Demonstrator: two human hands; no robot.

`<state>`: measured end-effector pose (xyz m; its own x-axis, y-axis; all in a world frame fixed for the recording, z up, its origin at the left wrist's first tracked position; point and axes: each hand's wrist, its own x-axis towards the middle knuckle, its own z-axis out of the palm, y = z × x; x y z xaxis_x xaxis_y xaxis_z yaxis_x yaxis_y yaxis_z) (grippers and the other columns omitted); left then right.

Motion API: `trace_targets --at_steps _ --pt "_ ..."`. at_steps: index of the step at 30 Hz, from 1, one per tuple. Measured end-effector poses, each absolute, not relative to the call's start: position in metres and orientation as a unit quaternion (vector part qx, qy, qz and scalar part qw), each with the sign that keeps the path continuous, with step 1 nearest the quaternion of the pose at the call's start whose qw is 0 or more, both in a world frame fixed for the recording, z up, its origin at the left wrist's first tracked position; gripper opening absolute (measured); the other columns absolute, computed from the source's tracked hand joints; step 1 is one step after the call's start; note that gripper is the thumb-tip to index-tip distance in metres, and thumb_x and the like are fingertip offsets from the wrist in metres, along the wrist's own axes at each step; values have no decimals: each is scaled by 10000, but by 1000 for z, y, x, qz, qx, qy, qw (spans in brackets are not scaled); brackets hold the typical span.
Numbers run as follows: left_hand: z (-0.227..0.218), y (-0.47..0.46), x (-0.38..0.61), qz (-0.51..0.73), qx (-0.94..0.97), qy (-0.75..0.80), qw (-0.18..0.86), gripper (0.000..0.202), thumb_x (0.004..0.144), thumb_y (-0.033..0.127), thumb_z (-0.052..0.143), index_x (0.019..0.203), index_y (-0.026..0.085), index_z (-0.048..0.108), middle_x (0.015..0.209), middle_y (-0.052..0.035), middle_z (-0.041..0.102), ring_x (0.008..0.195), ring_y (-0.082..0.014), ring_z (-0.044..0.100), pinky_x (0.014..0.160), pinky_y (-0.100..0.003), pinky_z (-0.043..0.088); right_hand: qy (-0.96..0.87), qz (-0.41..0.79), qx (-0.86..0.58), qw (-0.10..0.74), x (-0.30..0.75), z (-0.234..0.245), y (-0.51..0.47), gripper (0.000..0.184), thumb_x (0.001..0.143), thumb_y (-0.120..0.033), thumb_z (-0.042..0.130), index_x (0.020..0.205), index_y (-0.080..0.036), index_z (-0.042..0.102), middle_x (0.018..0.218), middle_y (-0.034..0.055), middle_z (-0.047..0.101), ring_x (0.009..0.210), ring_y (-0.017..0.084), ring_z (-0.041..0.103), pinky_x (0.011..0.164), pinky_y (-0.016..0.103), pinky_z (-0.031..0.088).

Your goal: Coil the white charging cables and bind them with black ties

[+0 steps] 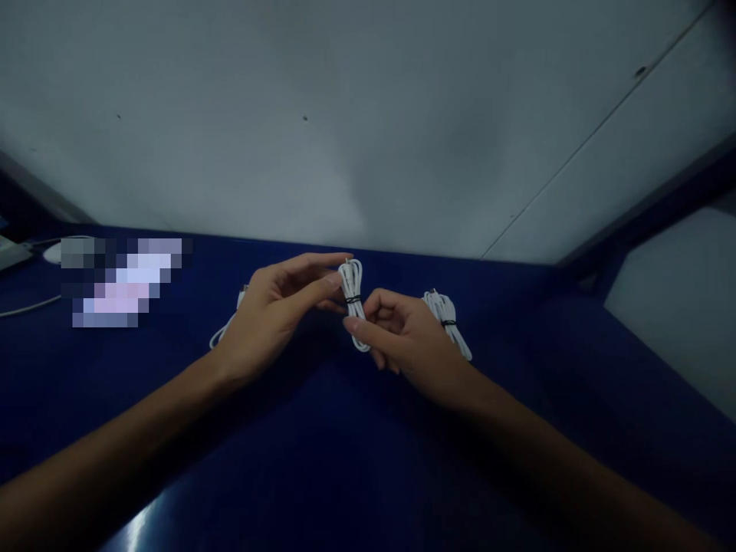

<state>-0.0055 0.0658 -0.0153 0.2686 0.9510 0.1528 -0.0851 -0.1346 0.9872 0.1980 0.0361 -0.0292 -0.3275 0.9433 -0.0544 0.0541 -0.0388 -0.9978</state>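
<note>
A coiled white cable (353, 295), bound at its middle by a black tie, is held upright between both hands above a dark blue table (322, 460). My left hand (276, 310) pinches the upper loop with thumb and forefinger. My right hand (402, 333) grips the lower part, fingers curled round it. A second coiled white cable with a black tie (447, 318) lies on the table just behind my right hand. A loose white cable (225, 328) shows partly behind my left hand.
A white wall (345, 138) rises behind the table. At the far left lie a blurred patch (123, 281), a white rounded object (53, 253) and a thin white cord (28, 307). A pale surface (678, 307) lies beyond the table's right edge.
</note>
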Motion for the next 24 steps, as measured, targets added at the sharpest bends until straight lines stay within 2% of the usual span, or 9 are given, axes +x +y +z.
trace_targets --at_steps 5,8,14,18,20,24 --pt "-11 63 -4 472 587 384 534 280 924 324 924 1189 242 893 1122 -75 870 1065 -255 807 972 -379 661 -630 462 -476 404 197 -32 33 297 950 -387 855 854 -226 626 725 -35 640 614 128 529 552 281 399" --pt "-11 62 -4 466 592 386 532 285 921 321 927 1190 234 892 1116 -81 874 1102 -275 812 1024 -409 653 -650 438 -478 397 197 -33 31 276 983 -389 814 863 -230 623 727 -35 628 613 132 521 555 291 394" --pt "-12 62 -6 456 602 358 549 317 988 316 863 1295 238 855 1237 -104 862 1164 -288 809 1069 -433 639 -632 489 -455 393 197 -30 32 305 1001 -473 804 894 -224 664 811 -17 676 664 136 587 591 287 474" --pt "-13 62 -7 476 588 333 563 332 1018 338 830 1338 248 831 1320 -117 839 1235 -308 787 1073 -453 640 -591 551 -432 400 197 -26 37 356 990 -542 806 904 -201 748 859 6 716 592 104 553 547 271 474" --pt "-13 62 -7 472 590 331 564 348 1023 351 826 1354 243 823 1334 -121 836 1246 -310 784 1105 -455 621 -585 567 -422 397 198 -25 39 339 980 -536 822 964 -200 780 887 11 740 561 91 538 521 264 452" --pt "-14 61 -7 444 595 334 580 384 1029 393 816 1377 233 806 1379 -122 821 1276 -320 771 1146 -460 586 -598 586 -370 402 201 -25 40 282 992 -451 831 1148 -221 779 1022 29 797 597 93 599 511 249 447"
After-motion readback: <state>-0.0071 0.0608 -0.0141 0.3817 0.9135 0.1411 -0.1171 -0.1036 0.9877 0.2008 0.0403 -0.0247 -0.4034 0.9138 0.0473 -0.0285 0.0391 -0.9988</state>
